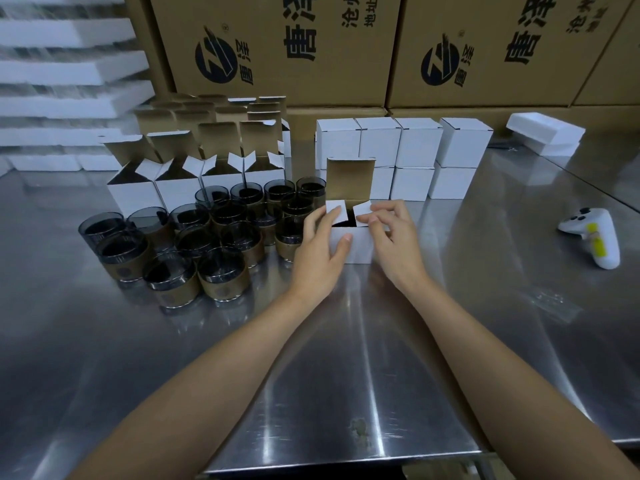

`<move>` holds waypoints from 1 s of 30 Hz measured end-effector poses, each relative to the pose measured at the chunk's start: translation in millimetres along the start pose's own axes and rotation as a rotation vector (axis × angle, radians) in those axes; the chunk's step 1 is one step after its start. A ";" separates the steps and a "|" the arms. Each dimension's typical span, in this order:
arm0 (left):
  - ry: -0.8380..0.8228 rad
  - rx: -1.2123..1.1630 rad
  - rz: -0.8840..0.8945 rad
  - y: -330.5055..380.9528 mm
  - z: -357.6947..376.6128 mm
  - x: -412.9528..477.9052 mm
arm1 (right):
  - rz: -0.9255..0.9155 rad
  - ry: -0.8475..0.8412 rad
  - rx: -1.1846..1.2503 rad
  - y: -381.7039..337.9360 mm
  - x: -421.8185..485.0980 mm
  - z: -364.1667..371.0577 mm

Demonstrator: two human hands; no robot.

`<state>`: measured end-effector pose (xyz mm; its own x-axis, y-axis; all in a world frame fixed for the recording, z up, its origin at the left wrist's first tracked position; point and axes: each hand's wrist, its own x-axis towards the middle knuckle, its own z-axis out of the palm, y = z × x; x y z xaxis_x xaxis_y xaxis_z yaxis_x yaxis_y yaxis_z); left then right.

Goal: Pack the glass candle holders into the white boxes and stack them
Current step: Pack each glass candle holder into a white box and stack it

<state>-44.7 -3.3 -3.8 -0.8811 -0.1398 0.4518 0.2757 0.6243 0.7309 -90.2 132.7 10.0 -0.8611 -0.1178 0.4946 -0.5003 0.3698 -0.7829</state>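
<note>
A small white box [353, 245] stands on the steel table [346, 358] in the middle, its brown-lined lid upright and both side flaps half folded inward. My left hand [320, 251] holds the box's left side, fingers on the left flap. My right hand [393, 237] pinches the right flap. Its inside is dark and I cannot tell what it holds. Several smoked glass candle holders [194, 244] with brown bands stand in a cluster to the left. Closed white boxes [403, 147] are stacked two high behind.
Several open white boxes [180, 174] with raised lids stand at the back left. Large brown cartons [311, 46] wall off the rear. A white game controller [595, 235] lies at right, white foam pieces [545, 133] at back right, foam sheets [62, 74] piled far left.
</note>
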 end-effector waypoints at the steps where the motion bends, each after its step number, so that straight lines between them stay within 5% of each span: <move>1: -0.006 0.019 0.003 -0.6 -0.2 0.5 | 0.004 0.007 0.007 -0.1 0.1 0.4; 7: -0.020 0.073 0.017 -1.1 -3.0 2.9 | 0.171 0.087 0.254 3.3 7.3 -4.4; 11: -0.026 0.088 0.000 1.9 -1.0 3.5 | 0.288 -0.024 0.462 8.5 10.2 -3.3; 24: 0.006 0.062 0.030 -1.6 1.3 3.2 | 0.285 -0.165 0.543 8.4 14.5 -9.8; 30: 0.011 -0.039 -0.013 -5.8 2.3 3.4 | 0.120 -0.227 0.408 14.9 6.6 -10.8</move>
<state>-50.2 -5.5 -7.7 -0.8807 -0.1564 0.4472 0.2786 0.5923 0.7560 -102.3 147.4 5.7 -0.8902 -0.3111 0.3328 -0.3522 0.0064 -0.9359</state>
